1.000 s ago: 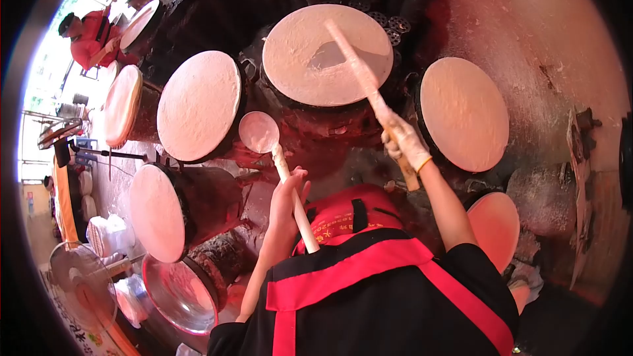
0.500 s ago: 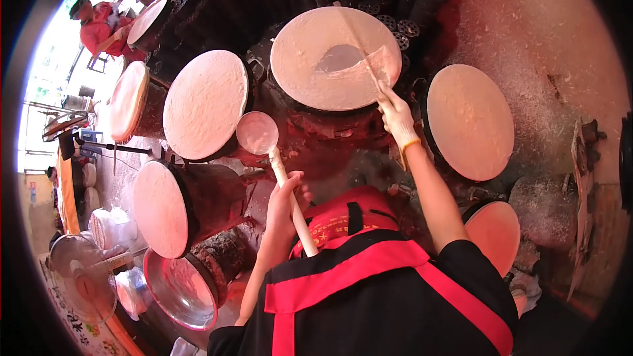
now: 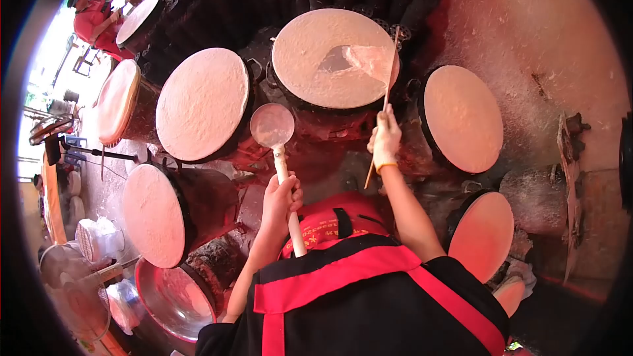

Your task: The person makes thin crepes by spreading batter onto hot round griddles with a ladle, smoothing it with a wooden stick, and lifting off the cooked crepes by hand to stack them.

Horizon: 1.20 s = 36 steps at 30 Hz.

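Observation:
My left hand (image 3: pixel 282 199) is wrapped round the pale handle of a ladle (image 3: pixel 271 125), its round bowl held up to the left of the middle pan. My right hand (image 3: pixel 386 138), in a whitish glove, grips a long thin stick (image 3: pixel 393 66) standing nearly upright across the right side of that pan. Inside the large round pan (image 3: pixel 297 95) lies a pale, bumpy sheet (image 3: pixel 306 46). Part of it forms a thin flap (image 3: pixel 370 61) against the stick, and a grey bare patch (image 3: pixel 333 59) shows beside the flap.
More round pans with pale layers surround me, among them one at left (image 3: pixel 201 105), one lower left (image 3: pixel 155 214) and one at right (image 3: pixel 463 118). A shiny bowl-shaped pan (image 3: pixel 173 300) and a fan (image 3: pixel 72 283) are lower left. Another person (image 3: pixel 95 23) works upper left.
My right hand has drawn the stick towards the pan's right edge, and it now stands more upright. The flap is pulled wider. My left hand has shifted the ladle slightly right.

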Available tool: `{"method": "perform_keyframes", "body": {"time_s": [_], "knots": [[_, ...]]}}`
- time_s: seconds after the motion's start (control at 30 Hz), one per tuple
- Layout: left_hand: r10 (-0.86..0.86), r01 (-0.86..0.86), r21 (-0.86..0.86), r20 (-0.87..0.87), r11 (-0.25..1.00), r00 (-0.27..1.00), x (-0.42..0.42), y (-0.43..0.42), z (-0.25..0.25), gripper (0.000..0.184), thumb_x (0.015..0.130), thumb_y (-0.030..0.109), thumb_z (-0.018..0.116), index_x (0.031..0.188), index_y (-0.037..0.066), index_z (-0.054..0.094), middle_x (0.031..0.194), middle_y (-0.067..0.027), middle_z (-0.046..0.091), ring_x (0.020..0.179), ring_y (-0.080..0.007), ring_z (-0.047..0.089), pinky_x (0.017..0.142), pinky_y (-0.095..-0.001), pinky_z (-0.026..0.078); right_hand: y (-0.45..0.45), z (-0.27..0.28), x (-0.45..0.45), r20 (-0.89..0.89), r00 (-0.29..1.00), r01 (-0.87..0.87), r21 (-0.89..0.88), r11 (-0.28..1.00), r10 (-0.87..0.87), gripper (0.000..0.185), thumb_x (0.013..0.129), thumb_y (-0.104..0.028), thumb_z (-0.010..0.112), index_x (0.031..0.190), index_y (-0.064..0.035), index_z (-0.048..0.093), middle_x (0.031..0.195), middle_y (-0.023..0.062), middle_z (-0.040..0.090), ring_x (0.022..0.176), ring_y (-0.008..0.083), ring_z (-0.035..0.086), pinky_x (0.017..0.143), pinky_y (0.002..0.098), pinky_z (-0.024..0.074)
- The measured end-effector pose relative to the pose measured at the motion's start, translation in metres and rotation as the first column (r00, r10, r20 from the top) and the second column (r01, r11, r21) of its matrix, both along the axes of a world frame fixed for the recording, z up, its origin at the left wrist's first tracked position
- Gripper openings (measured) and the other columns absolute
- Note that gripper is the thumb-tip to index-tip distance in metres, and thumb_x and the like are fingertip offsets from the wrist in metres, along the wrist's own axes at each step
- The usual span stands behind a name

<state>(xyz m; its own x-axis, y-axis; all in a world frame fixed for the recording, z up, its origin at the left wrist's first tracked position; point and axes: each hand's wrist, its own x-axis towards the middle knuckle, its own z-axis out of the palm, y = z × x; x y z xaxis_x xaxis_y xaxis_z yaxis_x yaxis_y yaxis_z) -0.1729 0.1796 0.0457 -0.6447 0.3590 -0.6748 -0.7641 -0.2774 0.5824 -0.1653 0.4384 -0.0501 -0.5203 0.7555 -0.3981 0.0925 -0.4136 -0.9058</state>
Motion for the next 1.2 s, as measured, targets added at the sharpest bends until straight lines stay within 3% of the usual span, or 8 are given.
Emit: {"method": "perform_keyframes", "body": {"time_s": [0.17, 0.3, 0.37, 0.43, 0.87, 1.03, 1.13, 1.2], "knots": [[-0.031, 0.031, 0.029, 0.023, 0.999, 0.999, -0.002, -0.001, -0.002, 0.015, 0.091, 0.008, 0.054, 0.104, 0.007, 0.047, 0.079, -0.0028, 0.047, 0.057, -0.0077, 0.042, 0.04, -0.0177, 0.03, -0.05, -0.004, -0.022, 0.05, 0.958, -0.284, 0.049, 0.958, 0.281, 0.053, 0.09, -0.04, 0.06, 0.138, -0.0193, 0.047, 0.052, -0.0067, 0.034, 0.034, 0.0066, 0.032, 0.031, 0.0251, 0.0287], [-0.04, 0.04, 0.027, 0.01, 0.999, 0.999, -0.001, -0.003, -0.005, 0.015, 0.091, 0.009, 0.055, 0.104, 0.007, 0.047, 0.078, -0.0019, 0.048, 0.057, -0.0077, 0.043, 0.041, -0.0179, 0.031, -0.001, 0.029, -0.023, 0.04, 0.932, -0.356, -0.108, 0.928, 0.361, 0.012, 0.093, -0.022, 0.057, 0.103, -0.0189, 0.061, 0.054, -0.0079, 0.036, 0.037, 0.0037, 0.033, 0.031, 0.0225, 0.0279], [-0.02, 0.02, 0.031, -0.006, 0.999, 1.0, 0.002, -0.006, -0.008, 0.013, 0.091, 0.008, 0.054, 0.101, 0.007, 0.046, 0.077, -0.0021, 0.047, 0.057, -0.0076, 0.043, 0.04, -0.0183, 0.031, 0.011, 0.025, -0.017, 0.083, 0.992, -0.099, 0.033, 0.995, 0.096, 0.015, 0.093, -0.027, 0.055, 0.107, -0.0241, 0.061, 0.051, -0.0088, 0.032, 0.035, 0.0023, 0.029, 0.03, 0.0204, 0.0229], [-0.009, 0.009, 0.02, -0.024, 1.0, 1.0, 0.004, -0.004, -0.009, 0.014, 0.092, 0.01, 0.054, 0.104, 0.007, 0.047, 0.079, -0.0017, 0.049, 0.057, -0.007, 0.043, 0.04, -0.0174, 0.032, 0.016, 0.011, -0.006, 0.158, 0.966, -0.224, 0.106, 0.969, 0.206, 0.046, 0.092, -0.034, 0.059, 0.136, -0.0275, 0.049, 0.051, -0.0086, 0.032, 0.034, 0.0032, 0.028, 0.03, 0.0217, 0.0238], [-0.047, 0.044, -0.053, -0.075, 0.998, 0.996, -0.019, 0.018, -0.022, 0.012, 0.09, 0.011, 0.054, 0.094, 0.009, 0.043, 0.074, -0.0012, 0.046, 0.055, -0.0085, 0.044, 0.039, -0.0204, 0.033, 0.028, 0.032, 0.027, 0.26, 0.781, -0.613, 0.146, 0.776, 0.568, 0.041, 0.092, -0.031, 0.06, 0.131, -0.0209, 0.055, 0.058, -0.0113, 0.037, 0.045, 0.0011, 0.03, 0.039, 0.0198, 0.0262], [-0.206, 0.146, -0.21, -0.299, 0.967, 0.932, -0.086, 0.046, -0.043, 0.014, 0.092, 0.017, 0.052, 0.084, 0.008, 0.044, 0.069, -0.0002, 0.045, 0.052, -0.0084, 0.045, 0.042, -0.0236, 0.038, 0.029, -0.007, 0.096, 0.168, 0.807, -0.589, 0.295, 0.753, 0.566, 0.05, 0.093, -0.029, 0.059, 0.134, -0.0029, 0.048, 0.106, 0.0012, 0.06, 0.066, 0.005, 0.049, 0.057, 0.0189, 0.0406], [-0.287, 0.159, -0.371, -0.318, 0.915, 0.904, -0.123, 0.083, -0.048, 0.014, 0.088, 0.013, 0.054, 0.082, 0.006, 0.044, 0.067, -0.002, 0.047, 0.048, -0.0108, 0.046, 0.04, -0.0273, 0.042, 0.017, -0.022, 0.091, 0.086, 0.937, -0.346, 0.336, 0.876, 0.337, 0.047, 0.094, -0.029, 0.058, 0.135, -0.0087, 0.047, 0.096, 0.0012, 0.042, 0.079, 0.0081, 0.04, 0.065, 0.0225, 0.0304], [-0.28, 0.095, -0.466, -0.346, 0.88, 0.896, -0.135, 0.111, -0.072, 0.014, 0.086, 0.011, 0.054, 0.081, 0.003, 0.044, 0.066, -0.0032, 0.048, 0.047, -0.0124, 0.046, 0.039, -0.0291, 0.043, 0.003, -0.029, 0.079, 0.049, 0.934, -0.355, 0.21, 0.911, 0.353, 0.046, 0.093, -0.032, 0.059, 0.136, -0.018, 0.048, 0.067, -0.0056, 0.036, 0.05, 0.0041, 0.032, 0.043, 0.0215, 0.0245]]}}
